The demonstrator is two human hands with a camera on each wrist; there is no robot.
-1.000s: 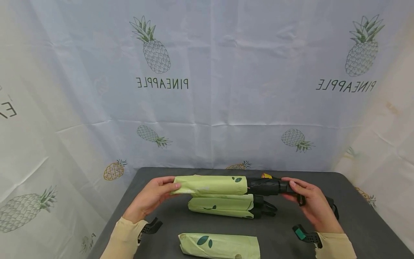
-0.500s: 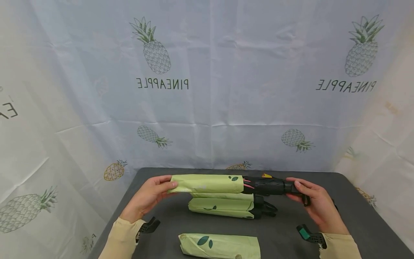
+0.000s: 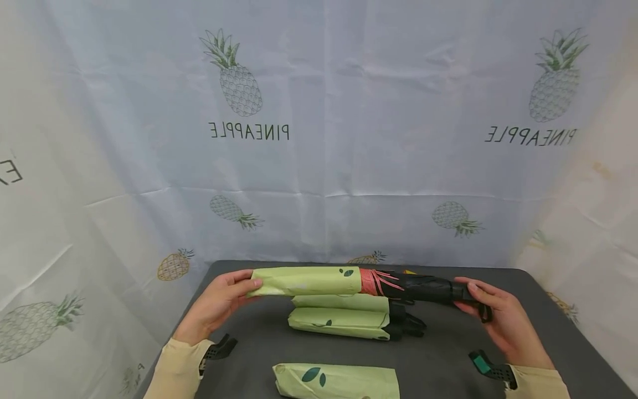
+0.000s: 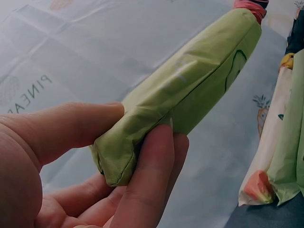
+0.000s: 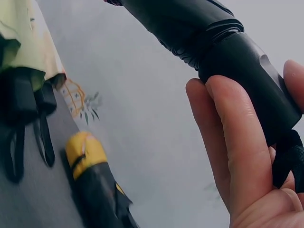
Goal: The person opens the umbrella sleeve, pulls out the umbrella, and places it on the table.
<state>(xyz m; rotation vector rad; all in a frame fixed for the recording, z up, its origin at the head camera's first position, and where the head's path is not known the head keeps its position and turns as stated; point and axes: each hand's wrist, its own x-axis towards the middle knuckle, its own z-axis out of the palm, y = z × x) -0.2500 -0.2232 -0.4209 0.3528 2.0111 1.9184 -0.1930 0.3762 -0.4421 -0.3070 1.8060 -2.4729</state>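
My left hand [image 3: 217,302] pinches the closed end of a light green umbrella sleeve [image 3: 304,281] printed with dark leaves. Out of the sleeve's other end sticks a folded black umbrella [image 3: 423,286], with a red-pink part showing at the sleeve's mouth. Its black handle [image 5: 251,85] is gripped between the thumb and fingers of my right hand [image 3: 503,316], and a wrist strap [image 5: 289,159] hangs beside the fingers. Umbrella and sleeve are held level above the table, the tip end still hidden inside the sleeve.
Behind and below the held umbrella, sleeved umbrellas [image 3: 339,321] with black handles lie on the dark grey table [image 3: 269,343]. Another green sleeve [image 3: 339,382] lies at the front. A black umbrella with a yellow end [image 5: 88,154] lies toward the right. A pineapple-printed curtain [image 3: 324,155] hangs behind.
My hands have moved apart, the left to the left with the sleeve, the right to the right with the umbrella. More of the umbrella now shows, including the red-pink part.
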